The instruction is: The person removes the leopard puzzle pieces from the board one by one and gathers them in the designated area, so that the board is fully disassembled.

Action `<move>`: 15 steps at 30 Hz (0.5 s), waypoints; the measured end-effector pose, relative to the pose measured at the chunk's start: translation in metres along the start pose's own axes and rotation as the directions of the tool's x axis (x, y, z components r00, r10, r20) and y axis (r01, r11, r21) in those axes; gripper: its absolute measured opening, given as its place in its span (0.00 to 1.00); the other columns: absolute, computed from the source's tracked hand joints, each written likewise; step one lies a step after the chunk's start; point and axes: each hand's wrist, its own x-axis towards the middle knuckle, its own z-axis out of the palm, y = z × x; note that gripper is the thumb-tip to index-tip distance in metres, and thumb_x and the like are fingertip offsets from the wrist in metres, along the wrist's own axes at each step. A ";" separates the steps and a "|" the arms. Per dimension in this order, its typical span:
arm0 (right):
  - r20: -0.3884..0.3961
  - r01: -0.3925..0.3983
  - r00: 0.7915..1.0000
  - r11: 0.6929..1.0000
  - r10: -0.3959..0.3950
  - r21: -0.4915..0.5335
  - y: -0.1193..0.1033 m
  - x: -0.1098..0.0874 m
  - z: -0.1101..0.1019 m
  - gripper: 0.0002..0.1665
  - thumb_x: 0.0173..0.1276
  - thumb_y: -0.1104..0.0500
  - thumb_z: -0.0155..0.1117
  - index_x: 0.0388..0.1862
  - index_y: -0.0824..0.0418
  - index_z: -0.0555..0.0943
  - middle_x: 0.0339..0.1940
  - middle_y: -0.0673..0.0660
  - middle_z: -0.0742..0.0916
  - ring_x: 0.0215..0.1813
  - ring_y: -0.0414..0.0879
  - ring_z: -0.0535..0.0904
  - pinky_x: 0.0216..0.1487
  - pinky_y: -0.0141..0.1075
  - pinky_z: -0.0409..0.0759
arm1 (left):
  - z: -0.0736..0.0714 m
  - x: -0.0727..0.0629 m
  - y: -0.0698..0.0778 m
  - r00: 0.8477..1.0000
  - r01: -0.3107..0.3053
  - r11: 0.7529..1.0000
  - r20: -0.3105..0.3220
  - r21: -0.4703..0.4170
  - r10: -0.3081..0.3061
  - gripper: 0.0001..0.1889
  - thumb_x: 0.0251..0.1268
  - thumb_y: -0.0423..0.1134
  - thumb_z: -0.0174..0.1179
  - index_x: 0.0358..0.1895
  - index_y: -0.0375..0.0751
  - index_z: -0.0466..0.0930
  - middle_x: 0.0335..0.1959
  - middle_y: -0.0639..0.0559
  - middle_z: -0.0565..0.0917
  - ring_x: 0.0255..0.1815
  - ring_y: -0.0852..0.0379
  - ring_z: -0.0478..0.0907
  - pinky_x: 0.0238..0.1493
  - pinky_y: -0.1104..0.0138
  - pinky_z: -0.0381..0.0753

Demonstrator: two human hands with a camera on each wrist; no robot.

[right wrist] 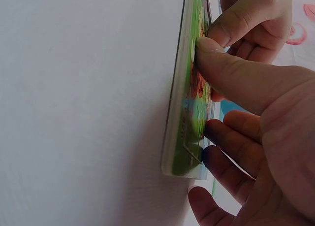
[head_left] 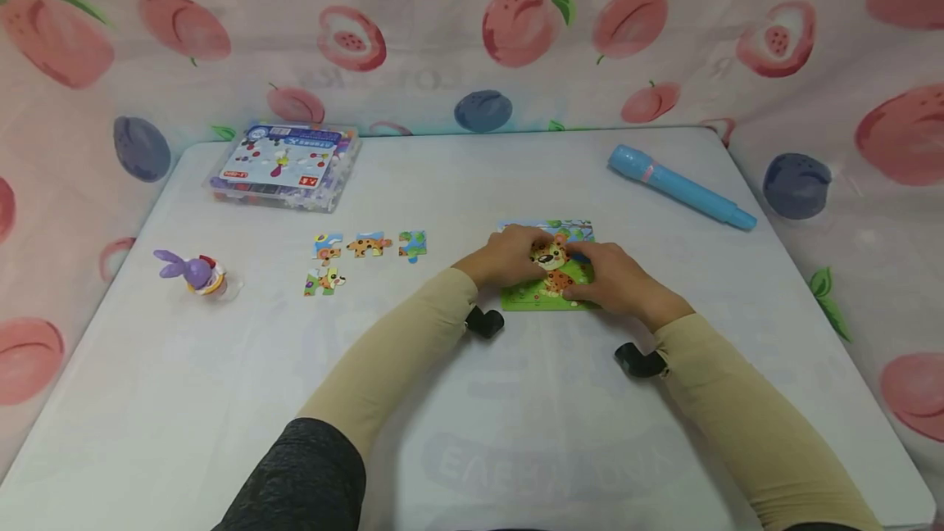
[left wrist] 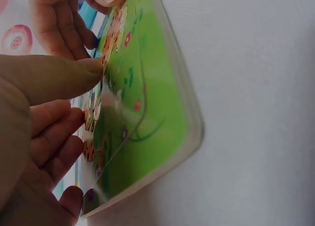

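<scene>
A jigsaw puzzle board with a spotted leopard cub on green grass lies at the centre right. My left hand rests on its left side, partly hiding it. In the left wrist view, the left thumb lies against the picture, its fingers spread beyond it. From the other side, my right hand touches the right part of the picture. The right wrist view shows the right thumb pressing on the puzzle surface, fingertips along its far part. Both hands lie close together around the leopard.
Several loose puzzle pieces lie left of the board. A purple rabbit-eared toy stands farther left. Behind are a clear plastic case with a printed label and, at the back right, a blue tube-shaped object.
</scene>
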 end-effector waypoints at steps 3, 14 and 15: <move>-0.004 0.009 1.000 1.000 -0.009 0.000 0.000 0.000 0.001 0.45 0.66 0.54 0.72 0.74 0.71 0.64 0.70 0.71 0.72 0.71 0.69 0.62 0.70 0.60 0.59 | 0.000 0.000 0.001 1.000 0.006 1.000 -0.010 -0.029 -0.006 0.30 0.68 0.45 0.65 0.73 0.47 0.70 0.68 0.52 0.75 0.70 0.50 0.67 0.68 0.48 0.60; -0.010 0.027 1.000 1.000 -0.027 -0.002 0.000 0.000 -0.001 0.45 0.65 0.54 0.72 0.74 0.72 0.64 0.69 0.72 0.72 0.71 0.69 0.62 0.69 0.60 0.60 | 0.000 0.000 0.002 1.000 0.019 0.995 0.000 -0.096 -0.019 0.31 0.67 0.40 0.66 0.73 0.44 0.68 0.70 0.50 0.72 0.71 0.51 0.66 0.71 0.50 0.59; -0.010 0.027 1.000 1.000 -0.027 -0.003 -0.001 0.000 -0.001 0.45 0.65 0.54 0.72 0.74 0.72 0.64 0.69 0.72 0.72 0.71 0.69 0.63 0.69 0.60 0.60 | 0.000 0.001 0.001 1.000 0.011 0.995 0.003 -0.099 -0.011 0.31 0.67 0.39 0.65 0.73 0.43 0.68 0.70 0.49 0.71 0.71 0.52 0.66 0.71 0.52 0.60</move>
